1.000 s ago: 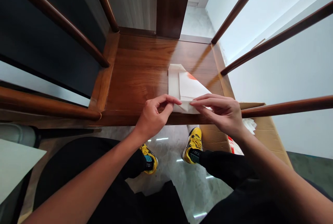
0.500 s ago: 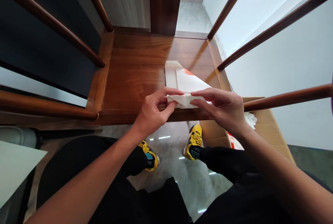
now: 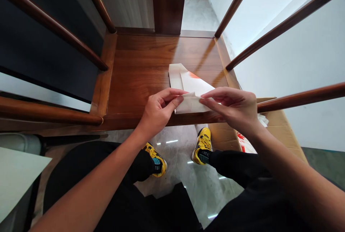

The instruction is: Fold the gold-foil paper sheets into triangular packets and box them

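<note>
A folded white paper (image 3: 198, 85) with an orange patch lies on the wooden surface, close to its front edge. Its left end has a creased band, and a flap along the near side is raised. My left hand (image 3: 158, 108) pinches the left part of this flap between thumb and index finger. At the flap's right part, my right hand (image 3: 237, 106) also has thumb and fingertips pinched on the paper. Part of the paper's right end is hidden behind the right hand.
Wooden bars (image 3: 285, 18) rise on both sides of the wooden surface (image 3: 140, 66). An open cardboard box (image 3: 288, 135) stands below right, with white and red papers inside. A pale sheet (image 3: 18, 178) is at the lower left. Yellow shoes (image 3: 203, 142) rest on the shiny floor.
The near flap has been lifted and turned up between my fingers, so its pointed fold no longer shows. Both hands stay pinched at the paper, with the fingertips shifted slightly upward.
</note>
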Demonstrator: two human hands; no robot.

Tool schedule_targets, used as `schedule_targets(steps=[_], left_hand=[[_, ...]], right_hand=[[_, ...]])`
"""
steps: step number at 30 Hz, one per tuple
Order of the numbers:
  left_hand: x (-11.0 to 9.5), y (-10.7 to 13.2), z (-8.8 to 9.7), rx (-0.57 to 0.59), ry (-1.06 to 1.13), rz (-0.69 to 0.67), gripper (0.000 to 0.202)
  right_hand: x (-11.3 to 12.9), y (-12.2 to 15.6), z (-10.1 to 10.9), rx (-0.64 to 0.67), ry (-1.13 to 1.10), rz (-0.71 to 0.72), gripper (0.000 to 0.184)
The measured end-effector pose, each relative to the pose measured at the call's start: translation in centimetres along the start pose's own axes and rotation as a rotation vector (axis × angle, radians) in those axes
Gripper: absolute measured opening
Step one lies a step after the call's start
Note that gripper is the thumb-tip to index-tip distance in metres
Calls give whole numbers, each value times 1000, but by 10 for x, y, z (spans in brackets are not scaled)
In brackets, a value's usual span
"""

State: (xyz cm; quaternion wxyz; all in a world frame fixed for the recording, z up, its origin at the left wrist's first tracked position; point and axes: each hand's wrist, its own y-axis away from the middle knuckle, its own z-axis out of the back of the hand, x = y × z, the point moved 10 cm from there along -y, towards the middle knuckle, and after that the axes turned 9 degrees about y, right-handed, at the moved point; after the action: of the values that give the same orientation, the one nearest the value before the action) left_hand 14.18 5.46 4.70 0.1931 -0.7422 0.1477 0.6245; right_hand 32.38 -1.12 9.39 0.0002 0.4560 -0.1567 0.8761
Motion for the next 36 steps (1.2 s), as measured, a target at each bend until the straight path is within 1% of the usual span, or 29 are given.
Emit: schedule_targets(steps=[2, 5, 10, 14, 16, 17, 19, 21, 24, 27, 29, 31, 33, 35, 36], left_hand=[[-1, 0, -2, 39, -8, 10, 16], [-4, 1, -4, 90, -17, 10, 17], [-13, 4, -3, 106, -114, -16, 20], [-17, 5, -6, 129, -116, -32, 26], [-15, 6, -7, 119, -89, -21, 23], [-12, 7, -7, 106, -76, -11, 18], [-4, 8, -6, 54, -56, 17, 10], [6, 9, -4, -4, -35, 40, 17], [13, 9, -2, -58, -7, 26, 19], [9, 7, 4, -114, -15, -56, 24], [2, 7, 7, -110, -35, -136, 27], [-4, 7, 3, -40, -98, -216, 30], [-9, 9, -5, 61, -230, -304, 33], [-13, 13, -12, 124, -437, -417, 23], [-14, 15, -15, 149, -560, -473, 17]], right_hand=[[4, -1, 0, 40, 46, 46, 7], [7, -1, 2, 63, 83, 83, 11], [6, -3, 2, 79, 20, 65, 14], [8, -3, -2, 116, -59, 83, 14], [8, -3, -3, 114, -57, 86, 11], [8, -3, -4, 105, -39, 88, 9], [7, -3, -5, 77, 11, 91, 6], [7, -3, -7, 55, 43, 93, 6], [4, -4, -10, 41, -2, 68, 5], [1, -5, -8, -4, -30, 33, 9], [4, -4, -6, -29, 42, 52, 10], [10, 0, -6, -35, 156, 102, 10], [16, 5, -9, -28, 243, 166, 12], [20, 13, -17, 1, 271, 261, 22], [22, 18, -23, 34, 269, 332, 28]])
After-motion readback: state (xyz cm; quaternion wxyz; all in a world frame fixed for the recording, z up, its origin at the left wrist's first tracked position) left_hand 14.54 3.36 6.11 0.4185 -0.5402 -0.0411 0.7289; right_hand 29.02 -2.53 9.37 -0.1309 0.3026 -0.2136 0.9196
